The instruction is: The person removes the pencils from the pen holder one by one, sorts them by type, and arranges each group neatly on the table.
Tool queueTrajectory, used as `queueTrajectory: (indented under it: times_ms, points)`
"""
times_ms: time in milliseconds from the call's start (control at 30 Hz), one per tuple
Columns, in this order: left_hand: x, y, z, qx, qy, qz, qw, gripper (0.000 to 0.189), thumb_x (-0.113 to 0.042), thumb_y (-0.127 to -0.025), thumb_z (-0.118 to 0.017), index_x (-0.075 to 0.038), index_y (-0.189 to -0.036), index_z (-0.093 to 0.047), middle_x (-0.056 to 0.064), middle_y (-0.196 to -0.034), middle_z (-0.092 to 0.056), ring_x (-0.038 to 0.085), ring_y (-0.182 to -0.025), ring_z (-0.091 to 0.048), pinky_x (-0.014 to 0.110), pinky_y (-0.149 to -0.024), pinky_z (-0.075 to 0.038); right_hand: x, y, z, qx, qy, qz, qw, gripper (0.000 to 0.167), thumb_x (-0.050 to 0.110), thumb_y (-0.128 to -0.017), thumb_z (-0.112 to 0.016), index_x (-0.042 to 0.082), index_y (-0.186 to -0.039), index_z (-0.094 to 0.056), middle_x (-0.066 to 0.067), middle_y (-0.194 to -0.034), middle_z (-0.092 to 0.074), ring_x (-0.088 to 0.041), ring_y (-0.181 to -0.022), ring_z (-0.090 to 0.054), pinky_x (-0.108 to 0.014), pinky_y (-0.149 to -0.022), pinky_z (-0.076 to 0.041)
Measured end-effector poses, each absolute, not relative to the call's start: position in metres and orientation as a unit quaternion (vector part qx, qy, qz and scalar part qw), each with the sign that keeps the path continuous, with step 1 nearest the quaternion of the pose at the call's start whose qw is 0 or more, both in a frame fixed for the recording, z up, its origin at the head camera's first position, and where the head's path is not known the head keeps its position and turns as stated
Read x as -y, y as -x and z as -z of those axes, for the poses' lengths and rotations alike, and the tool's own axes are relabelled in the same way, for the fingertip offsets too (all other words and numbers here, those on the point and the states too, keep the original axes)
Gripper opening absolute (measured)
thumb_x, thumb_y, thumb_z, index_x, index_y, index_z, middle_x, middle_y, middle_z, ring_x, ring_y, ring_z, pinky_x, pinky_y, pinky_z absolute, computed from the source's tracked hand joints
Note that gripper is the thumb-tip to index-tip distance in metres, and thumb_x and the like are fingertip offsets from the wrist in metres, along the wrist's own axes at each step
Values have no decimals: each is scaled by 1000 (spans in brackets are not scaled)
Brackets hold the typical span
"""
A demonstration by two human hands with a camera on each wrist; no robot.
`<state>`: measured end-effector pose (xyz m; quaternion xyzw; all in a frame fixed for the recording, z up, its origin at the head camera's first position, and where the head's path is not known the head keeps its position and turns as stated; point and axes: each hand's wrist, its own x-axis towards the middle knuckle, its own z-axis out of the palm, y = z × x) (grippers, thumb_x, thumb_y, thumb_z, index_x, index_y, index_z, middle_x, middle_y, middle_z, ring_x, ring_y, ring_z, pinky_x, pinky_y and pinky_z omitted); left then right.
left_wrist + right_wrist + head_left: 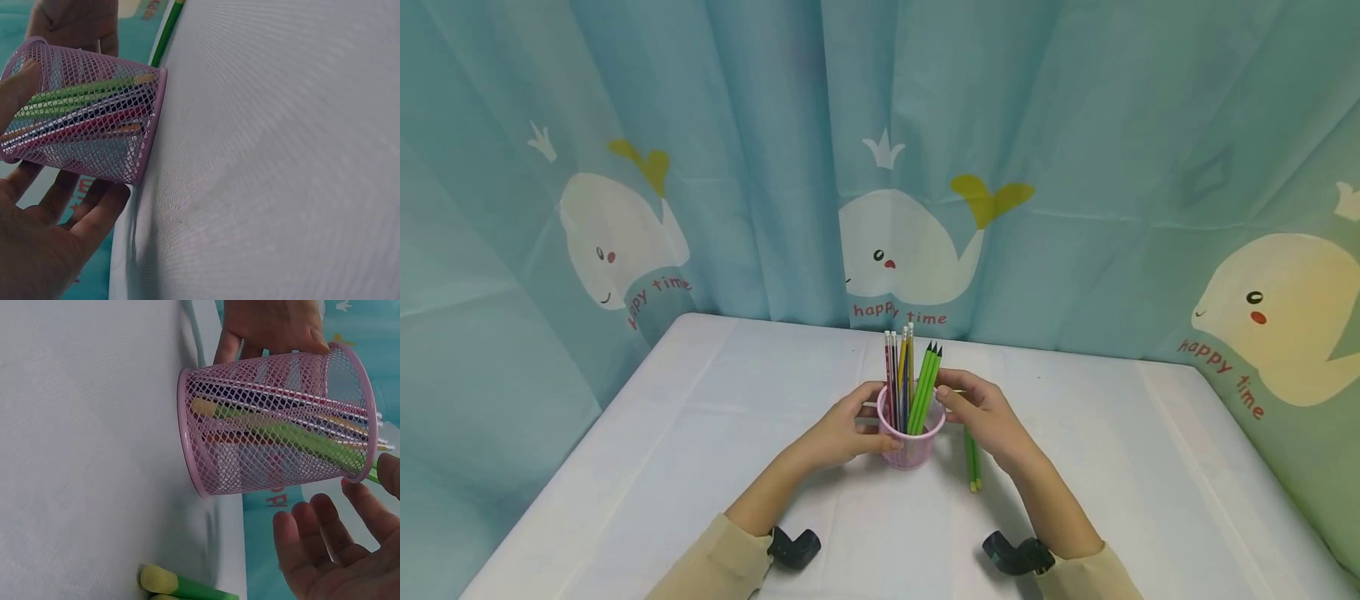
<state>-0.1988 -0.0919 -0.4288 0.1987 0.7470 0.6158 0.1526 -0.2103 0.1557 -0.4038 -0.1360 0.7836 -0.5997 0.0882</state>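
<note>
A pink mesh pencil cup (pixel 912 454) stands upright in the head view, with pencils inside. Green pencils (pixel 925 392) with dark points up lean to its right side; several striped and yellow pencils (pixel 892 375), white tips up, stand at its left. My left hand (pixel 842 429) holds the cup from the left, thumb across the near side and fingers round the far side. At the right rim is my right hand (pixel 988 417), its thumb tip by the green pencils. In the right wrist view its fingers (pixel 331 537) are spread and loosely bent beside the rim.
Green pencils (pixel 972 458) with yellowish ends lie on the white table (pixel 700 467) right of the cup, partly under my right hand. A blue curtain (pixel 775 167) with printed whales hangs behind the table. Black wrist devices (pixel 793 550) sit at both cuffs.
</note>
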Motion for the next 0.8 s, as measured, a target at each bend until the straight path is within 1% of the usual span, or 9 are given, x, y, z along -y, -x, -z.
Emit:
queueTrajectory:
  times_ms: [167, 367, 467, 600, 800]
  points:
    - [92, 199, 429, -746, -198, -617, 154, 76, -10, -83, -81, -9, -147, -40, 17, -139, -53, 37, -125, -56, 42, -99, -54, -154, 209, 402, -787, 128, 598, 85, 39, 28, -101, -59, 5, -133, -59, -15, -134, -59, -37, -122, -58, -36, -91, -58]
    - [92, 199, 430, -745, -196, -618, 155, 77, -10, -83, -81, -10, -147, -40, 17, -140, -52, 37, -126, -56, 42, -99, -55, -154, 208, 400, -788, 119, 600, 71, 32, 24, -101, -60, 1, -123, -61, -16, -124, -63, -39, -118, -60, -34, -90, -58]
    - [92, 199, 430, -745, -198, -618, 154, 76, -10, -83, -81, -11, -147, -40, 17, -139, -53, 37, -126, -56, 42, -99, -54, -154, 207, 399, -786, 117, 604, 68, 31, 23, -101, -60, -1, -121, -61, -17, -122, -64, -40, -117, -60, -33, -89, -59]
    - [92, 199, 430, -743, -202, -619, 153, 75, -10, -83, -80, -10, -146, -40, 17, -139, -53, 37, -125, -56, 42, -100, -54, -154, 208, 399, -782, 118, 608, 69, 30, 23, -101, -60, -2, -119, -60, -18, -121, -64, -38, -116, -61, -32, -89, -59]
    - [92, 199, 429, -741, -203, -621, 153, 76, -9, -83, -80, -9, -147, -40, 17, -140, -52, 37, -126, -55, 42, -100, -54, -154, 206, 397, -781, 118, 609, 69, 29, 23, -101, -60, -2, -116, -59, -19, -122, -63, -31, -113, -62, -32, -89, -59]
